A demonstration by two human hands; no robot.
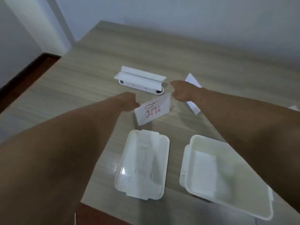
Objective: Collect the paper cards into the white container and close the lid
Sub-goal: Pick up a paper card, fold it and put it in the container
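A white paper card with red handwriting [152, 110] is held tilted above the table, pinched at its left edge by my left hand [129, 101]. My right hand [181, 90] is at the card's upper right corner, fingers curled; whether it grips the card is unclear. Another white paper card [192, 82] lies under my right wrist, partly hidden. The open white container [227, 174] sits at the front right with a card lying in its bottom. Its lid [142, 164] lies separately to the left, inner side up.
A white plastic holder with a slot [140, 79] stands behind the hands at mid-table. A small white piece [294, 108] shows at the right edge. The wooden table's front edge [113, 207] runs near the lid, and its left edge drops to a dark floor.
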